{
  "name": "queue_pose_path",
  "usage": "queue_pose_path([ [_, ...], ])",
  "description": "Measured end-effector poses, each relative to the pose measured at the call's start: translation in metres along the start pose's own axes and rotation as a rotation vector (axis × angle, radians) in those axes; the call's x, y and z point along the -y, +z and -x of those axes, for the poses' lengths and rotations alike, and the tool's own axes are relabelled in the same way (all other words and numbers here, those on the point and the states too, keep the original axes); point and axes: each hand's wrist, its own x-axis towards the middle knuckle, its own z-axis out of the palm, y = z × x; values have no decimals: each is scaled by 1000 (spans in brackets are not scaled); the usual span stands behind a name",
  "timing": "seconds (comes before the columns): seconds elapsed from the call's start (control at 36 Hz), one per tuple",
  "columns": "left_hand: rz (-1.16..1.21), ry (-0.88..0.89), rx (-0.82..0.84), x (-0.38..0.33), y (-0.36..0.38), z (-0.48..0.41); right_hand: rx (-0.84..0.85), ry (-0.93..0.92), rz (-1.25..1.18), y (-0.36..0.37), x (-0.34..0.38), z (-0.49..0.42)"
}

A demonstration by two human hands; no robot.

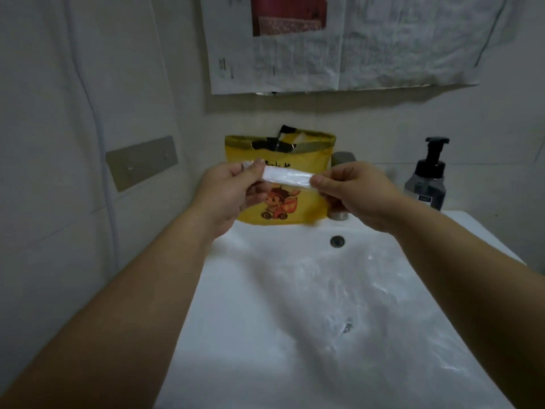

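Head view: I read both hands raised over the white sink (295, 290), level with each other and a short way apart. The left hand (233, 193) pinches the left end of a white plastic strip (287, 178) between thumb and forefinger, with the other fingers curled beneath. The right hand (356, 193) pinches the right end the same way, fingers curled in. The strip runs almost level between the two hands, held in the air above the back of the basin and in front of a yellow bag (306, 154) printed with a cartoon figure. The bag stands on the sink's rear ledge, against the wall. Just to its right I see a metal faucet (343, 157), partly hidden by the right hand. A pump bottle (427, 178) with a black head stands further right on the ledge.
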Motion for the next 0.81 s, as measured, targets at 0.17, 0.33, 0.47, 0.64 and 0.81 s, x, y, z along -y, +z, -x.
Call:
queue_pose_path([
  [0.17, -215, 144, -166, -16, -6, -33, 76, -28, 25, -1, 20, -32],
  [0.33, -264, 105, -117, -25, -10, -64, -140, -127, 178, -3, 36, -69],
  [0.47, -399, 110, -239, -23, -23, -86, -335, -202, 403, -8, 39, -112],
  [0.64, -488, 96, -241, -16, -24, -104, -116, -180, 762, 0, 36, -152],
  [0.81, -499, 101, -192, -13, -22, -111, 115, -127, 880, 24, 33, -171],
])
